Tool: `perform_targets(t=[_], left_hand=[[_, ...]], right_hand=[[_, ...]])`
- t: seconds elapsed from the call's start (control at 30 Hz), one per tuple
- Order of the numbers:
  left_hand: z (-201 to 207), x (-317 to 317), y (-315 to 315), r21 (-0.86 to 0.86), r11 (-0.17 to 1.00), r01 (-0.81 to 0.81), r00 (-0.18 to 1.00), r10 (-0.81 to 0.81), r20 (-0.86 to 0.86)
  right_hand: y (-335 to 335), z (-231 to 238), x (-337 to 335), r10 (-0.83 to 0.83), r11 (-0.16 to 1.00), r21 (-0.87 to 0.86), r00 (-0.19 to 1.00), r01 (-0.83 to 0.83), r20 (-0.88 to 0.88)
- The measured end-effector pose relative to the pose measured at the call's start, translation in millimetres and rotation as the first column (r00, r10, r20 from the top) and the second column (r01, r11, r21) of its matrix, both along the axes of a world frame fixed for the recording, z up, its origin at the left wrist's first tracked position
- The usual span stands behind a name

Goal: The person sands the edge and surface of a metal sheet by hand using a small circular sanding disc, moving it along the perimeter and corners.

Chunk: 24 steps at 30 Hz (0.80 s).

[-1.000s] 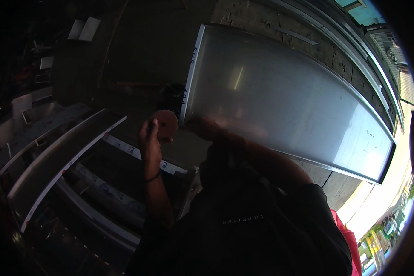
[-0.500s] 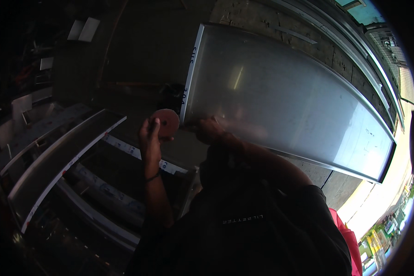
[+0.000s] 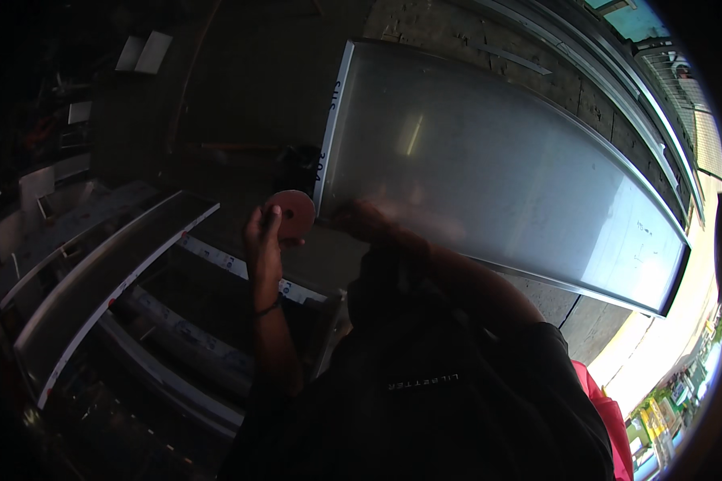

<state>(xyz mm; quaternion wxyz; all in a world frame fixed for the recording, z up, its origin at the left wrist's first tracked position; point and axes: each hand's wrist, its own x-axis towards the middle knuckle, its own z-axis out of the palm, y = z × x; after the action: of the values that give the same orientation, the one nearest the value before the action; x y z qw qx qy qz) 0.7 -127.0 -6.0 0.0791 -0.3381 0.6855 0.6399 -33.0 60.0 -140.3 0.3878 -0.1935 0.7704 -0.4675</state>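
Observation:
My left hand (image 3: 266, 228) is closed on a round reddish-brown sanding disc (image 3: 298, 210) with a small centre hole, thumb laid across its face. A long metal panel (image 3: 473, 160) with raised, folded edges lies to the right, and the disc is beside its near left corner. Above that corner is my right hand (image 3: 365, 220), its arm reaching across from the right. Its fingers are dark and smeared, so whether they hold anything or touch the panel is unclear. A black object (image 3: 297, 166) sits next to the panel's left edge, too dark to name.
Left of me stand metal frames and a long panel (image 3: 108, 276) with white edging. Long metal strips (image 3: 594, 76) lie along the far right, past a worn wooden surface (image 3: 449, 36). Two light pieces (image 3: 144, 51) are at the upper left. Bright daylight comes in at right.
My right hand has moved slightly left over the panel's near corner. The left hand and its disc have stayed almost in place.

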Motion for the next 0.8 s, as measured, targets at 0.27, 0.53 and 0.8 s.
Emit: perform_targets(t=[0.27, 0.53, 0.8], left_hand=[[-1.8, -0.8, -0.5, 0.015, 1.000, 0.000, 1.000, 0.000, -0.002], [-4.5, -2.8, 0.6, 0.038, 0.999, 0.003, 1.000, -0.002, -0.011], [-6.8, -6.0, 2.9, 0.029, 0.999, 0.021, 0.999, -0.021, -0.027]], right_hand=[[7.1, 17.8, -7.5, -0.021, 0.991, 0.136, 0.998, 0.013, 0.058], [19.5, 5.8, -6.7, -0.019, 0.993, 0.114, 0.998, 0.012, 0.062], [36.3, 19.0, -12.8, 0.018, 0.993, 0.115, 0.998, -0.026, 0.067]])
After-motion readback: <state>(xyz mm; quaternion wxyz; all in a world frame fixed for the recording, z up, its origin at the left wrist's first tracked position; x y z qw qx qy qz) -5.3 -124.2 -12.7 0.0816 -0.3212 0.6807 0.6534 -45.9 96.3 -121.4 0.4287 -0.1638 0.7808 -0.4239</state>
